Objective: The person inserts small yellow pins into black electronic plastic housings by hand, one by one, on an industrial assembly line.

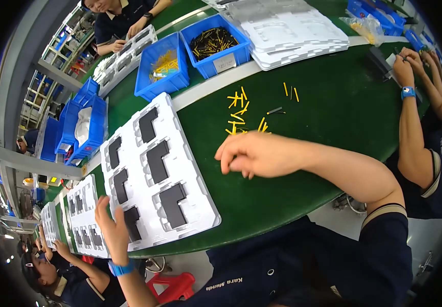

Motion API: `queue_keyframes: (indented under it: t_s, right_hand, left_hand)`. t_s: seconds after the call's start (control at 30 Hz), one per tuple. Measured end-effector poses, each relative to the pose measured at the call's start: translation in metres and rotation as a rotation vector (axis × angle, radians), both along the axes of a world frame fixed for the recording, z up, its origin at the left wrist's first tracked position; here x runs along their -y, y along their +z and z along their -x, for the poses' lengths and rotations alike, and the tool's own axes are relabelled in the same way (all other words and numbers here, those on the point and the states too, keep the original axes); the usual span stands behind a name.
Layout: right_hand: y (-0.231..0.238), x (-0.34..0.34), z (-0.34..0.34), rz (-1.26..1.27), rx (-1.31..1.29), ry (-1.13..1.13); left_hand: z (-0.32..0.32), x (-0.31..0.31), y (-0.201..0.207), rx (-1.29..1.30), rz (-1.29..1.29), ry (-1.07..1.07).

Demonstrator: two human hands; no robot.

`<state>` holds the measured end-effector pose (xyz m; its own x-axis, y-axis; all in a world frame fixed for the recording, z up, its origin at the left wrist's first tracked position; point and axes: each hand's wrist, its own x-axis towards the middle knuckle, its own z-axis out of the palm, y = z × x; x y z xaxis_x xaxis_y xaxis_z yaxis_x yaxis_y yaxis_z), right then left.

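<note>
My left hand [112, 227] is raised at the near left edge of a white plastic tray [146, 204], its fingers stretched and thumb apart, holding nothing I can see. Black L-shaped parts sit in the tray's recesses, among them a near right one [173, 207] and a middle one [157, 161]. To the right of the tray, my right hand [267, 153] hovers over the green table [308, 133] with fingers loosely curled and apart. Nothing shows between them. Just beyond it lie several thin yellow strips [238, 105], partly hidden by the hand, and a small grey strip [274, 110].
Two blue bins, one with yellow pieces [163, 84] and one with dark and yellow pieces [214, 66], stand behind the tray. Stacked white trays [302, 46] lie farther back. Co-workers' hands [404, 69] work at the right; others sit across and at left.
</note>
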<state>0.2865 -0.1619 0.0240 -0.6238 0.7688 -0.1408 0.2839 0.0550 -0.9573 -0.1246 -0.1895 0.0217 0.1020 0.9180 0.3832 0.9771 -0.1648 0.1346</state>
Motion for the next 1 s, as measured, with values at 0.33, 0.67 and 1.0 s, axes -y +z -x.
queue_keyframes:
  t_s: [0.33, 0.67, 1.0]
  right_hand:
    - [0.008, 0.025, 0.024, 0.167, -0.114, 0.262]
    - [0.006, 0.017, 0.001, 0.287, -0.387, 0.166]
    - [0.001, 0.014, 0.003, 0.085, -0.531, 0.131]
  left_hand:
    - [0.004, 0.051, -0.015, 0.670, 0.202, 0.158]
    - [-0.010, 0.118, -0.011, 1.618, 0.139, 0.318]
    - [-0.018, 0.125, -0.019, 1.841, 0.278, 0.062]
